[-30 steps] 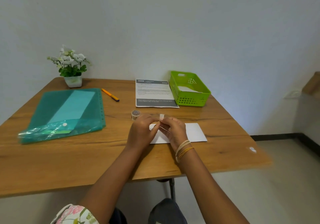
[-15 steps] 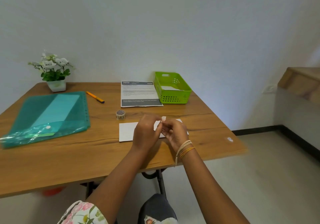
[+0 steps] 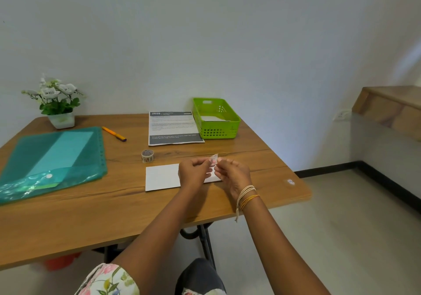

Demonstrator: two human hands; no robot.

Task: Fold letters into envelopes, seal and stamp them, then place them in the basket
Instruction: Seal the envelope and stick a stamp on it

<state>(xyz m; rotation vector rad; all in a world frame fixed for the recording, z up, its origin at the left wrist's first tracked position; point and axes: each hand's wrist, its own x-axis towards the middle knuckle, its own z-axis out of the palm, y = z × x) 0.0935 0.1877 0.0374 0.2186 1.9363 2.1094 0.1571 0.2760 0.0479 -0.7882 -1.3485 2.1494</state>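
A white envelope (image 3: 162, 177) lies flat on the wooden table (image 3: 114, 212) in front of me. Just above its right part, my left hand (image 3: 193, 173) and my right hand (image 3: 232, 174) pinch a small patterned stamp sticker (image 3: 213, 159) between their fingertips. A small roll of patterned stamp tape (image 3: 147, 155) stands to the left of my hands. The green basket (image 3: 216, 118) sits at the back right of the table with a white envelope inside it.
A printed sheet (image 3: 174, 128) lies left of the basket. An orange pen (image 3: 114, 133), a green plastic folder (image 3: 51, 160) and a potted white flower (image 3: 56, 103) take up the left side. The table's right edge is close to my right hand.
The view has swung to the right, so the table's things sit further left. Both hands stay together over the envelope with the sticker between them, raised slightly.
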